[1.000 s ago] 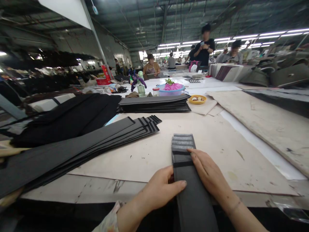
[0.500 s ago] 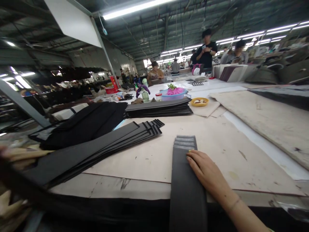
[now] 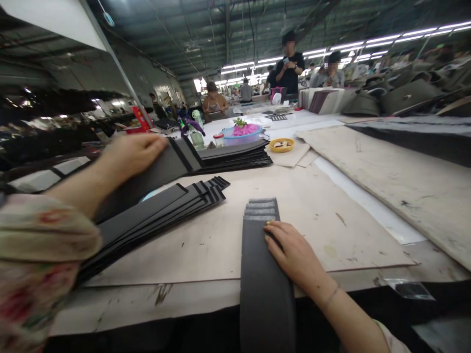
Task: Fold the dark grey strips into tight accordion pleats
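Note:
My left hand (image 3: 134,152) grips a dark grey strip (image 3: 167,159) with black bands near its end, raised over the left side of the table. Below it, a fanned stack of grey strips with black edges (image 3: 158,211) lies slantwise on the pale board (image 3: 221,250). My right hand (image 3: 290,250) rests on the right edge of a second pile of grey strips (image 3: 263,264), fingers bent against it. That pile's far ends are stepped and lighter, and its near part hangs over the table's front edge.
Behind lie another stack of dark strips (image 3: 235,157), a blue basin (image 3: 241,137) with pink contents, a yellow dish (image 3: 281,145) and a jar (image 3: 218,139). A large pale sheet (image 3: 397,181) covers the right. Several people stand or sit farther back.
My left hand has come up from the lower left edge, raising the strip over the table. My right hand stays on its pile. The whole view has shifted, with things sitting farther left.

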A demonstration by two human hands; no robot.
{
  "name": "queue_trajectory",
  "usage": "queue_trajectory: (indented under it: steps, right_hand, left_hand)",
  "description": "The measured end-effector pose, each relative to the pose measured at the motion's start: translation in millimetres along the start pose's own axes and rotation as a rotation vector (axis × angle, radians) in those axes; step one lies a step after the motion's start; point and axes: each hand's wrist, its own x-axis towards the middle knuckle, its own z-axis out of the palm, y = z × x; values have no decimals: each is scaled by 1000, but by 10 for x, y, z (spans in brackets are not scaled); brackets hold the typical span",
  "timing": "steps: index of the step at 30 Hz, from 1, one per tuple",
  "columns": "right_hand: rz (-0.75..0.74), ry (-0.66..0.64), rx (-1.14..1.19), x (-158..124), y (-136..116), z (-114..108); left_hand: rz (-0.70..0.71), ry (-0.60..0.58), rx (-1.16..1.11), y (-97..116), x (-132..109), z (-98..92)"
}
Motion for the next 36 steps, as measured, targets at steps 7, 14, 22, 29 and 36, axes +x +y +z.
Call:
queue_trajectory:
  steps: [7, 14, 22, 29, 36]
  right_hand:
    - [-2, 4, -8, 17, -17, 7]
    - [27, -26, 12, 12, -13, 11]
    - [132, 37, 12, 39, 92, 6]
    - [109, -47, -72, 121, 148, -42]
    - [154, -76, -10, 255, 218, -61]
  left_hand:
    - [169, -109, -93, 510, -136, 1090]
    - [527, -82, -593, 1533, -763, 1223]
    - [518, -159, -631, 1545, -906, 1309]
    - [511, -187, -629, 1583, -922, 1252]
    - [485, -218, -679, 1577, -918, 1261]
